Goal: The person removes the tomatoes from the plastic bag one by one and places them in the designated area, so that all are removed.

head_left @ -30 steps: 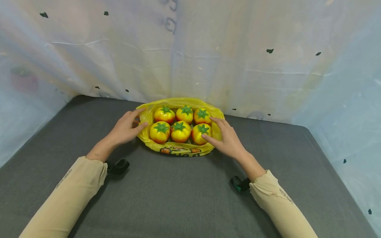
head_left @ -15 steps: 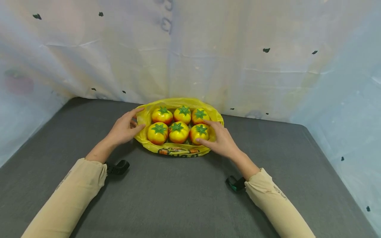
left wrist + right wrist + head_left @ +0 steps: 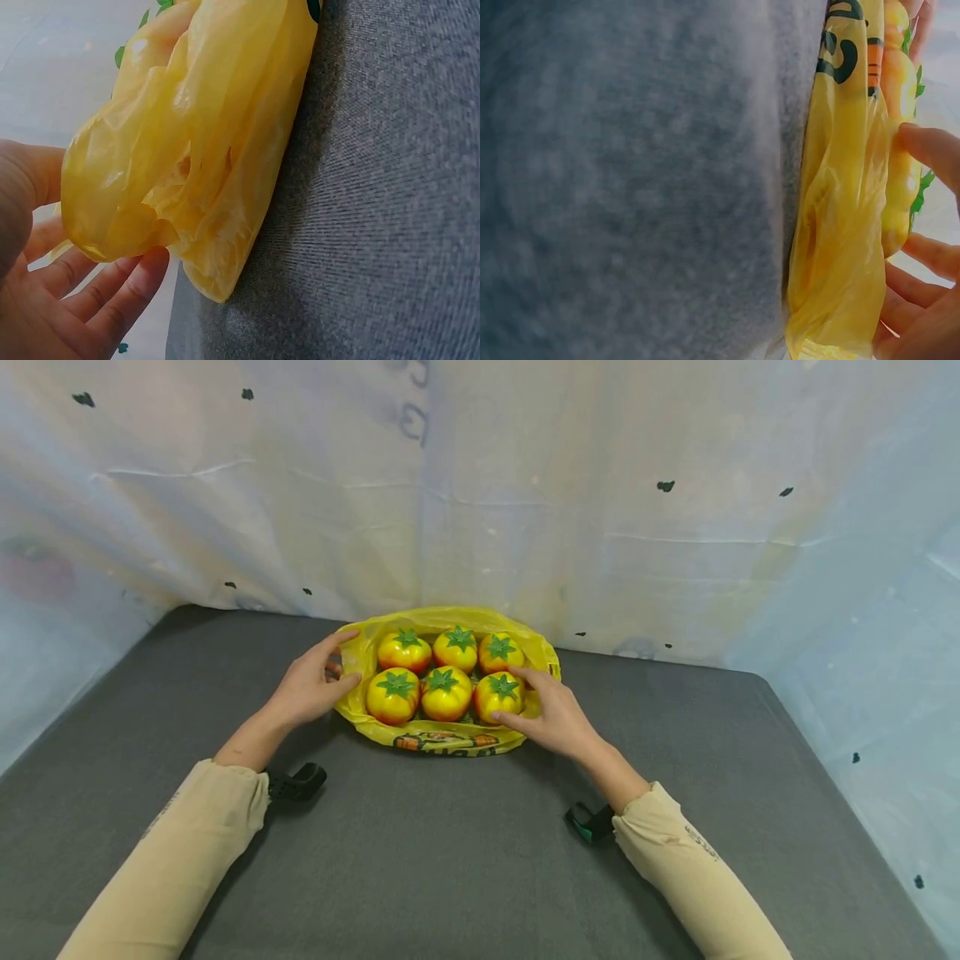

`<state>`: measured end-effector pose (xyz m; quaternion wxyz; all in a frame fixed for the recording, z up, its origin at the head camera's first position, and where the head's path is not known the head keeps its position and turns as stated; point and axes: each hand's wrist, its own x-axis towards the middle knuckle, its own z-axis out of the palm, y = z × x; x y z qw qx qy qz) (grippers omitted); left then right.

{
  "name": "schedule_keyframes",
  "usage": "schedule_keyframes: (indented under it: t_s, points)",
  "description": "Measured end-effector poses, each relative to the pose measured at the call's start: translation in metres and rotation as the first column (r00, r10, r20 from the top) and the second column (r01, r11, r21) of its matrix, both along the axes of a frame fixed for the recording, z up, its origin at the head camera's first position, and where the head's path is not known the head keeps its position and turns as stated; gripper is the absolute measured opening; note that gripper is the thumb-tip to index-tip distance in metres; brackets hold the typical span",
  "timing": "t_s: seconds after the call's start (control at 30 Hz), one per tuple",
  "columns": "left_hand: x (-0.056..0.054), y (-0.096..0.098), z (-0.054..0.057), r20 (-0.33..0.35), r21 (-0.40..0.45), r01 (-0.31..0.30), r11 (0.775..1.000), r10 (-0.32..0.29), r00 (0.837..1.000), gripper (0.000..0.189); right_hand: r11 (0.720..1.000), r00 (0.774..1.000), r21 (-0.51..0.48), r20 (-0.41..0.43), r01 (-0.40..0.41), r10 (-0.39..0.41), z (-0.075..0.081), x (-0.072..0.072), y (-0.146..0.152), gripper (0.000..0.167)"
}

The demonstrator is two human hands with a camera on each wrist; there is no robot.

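Note:
A yellow plastic bag (image 3: pixel 381 732) lies with its mouth wide, two rows of yellow-red artificial tomatoes with green star-shaped tops inside it. My left hand (image 3: pixel 306 685) holds the bag's left end, thumb over the rim and other fingers outside; the left wrist view shows the crumpled bag end (image 3: pixel 135 195) between them. At the front right, my right hand (image 3: pixel 558 717) grips a tomato (image 3: pixel 497 693) between thumb and forefinger. In the right wrist view the thumb touches one side of this tomato (image 3: pixel 900 184), which still sits in the bag.
A grey cloth-covered table (image 3: pixel 442 852) carries the bag near its back edge. Behind it hangs a pale sheet wall (image 3: pixel 510 527) with dark marks, and another sheet (image 3: pixel 847 660) stands at the right. Black straps (image 3: pixel 296 783) show at both wrists.
My right hand has moved left from the bag's right rim onto the front right tomato. My left hand stays at the bag's left end. The view has shifted slightly.

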<state>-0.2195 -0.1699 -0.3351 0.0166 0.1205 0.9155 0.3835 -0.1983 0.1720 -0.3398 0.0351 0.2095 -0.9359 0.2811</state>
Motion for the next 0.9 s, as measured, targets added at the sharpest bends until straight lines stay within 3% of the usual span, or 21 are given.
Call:
schedule_keyframes:
  t_s: [0.4,0.9]
  points:
    - [0.002,0.0,-0.002,-0.021,0.021,-0.013,1.0,0.014,1.0,0.061,0.998,0.998,-0.002,-0.004,0.056,-0.056,0.01,0.005,0.0,0.069]
    - [0.004,0.001,0.0,-0.016,0.007,-0.021,1.0,0.021,1.0,0.061,0.982,0.984,-0.096,-0.051,0.163,-0.169,0.022,0.008,0.008,0.07]
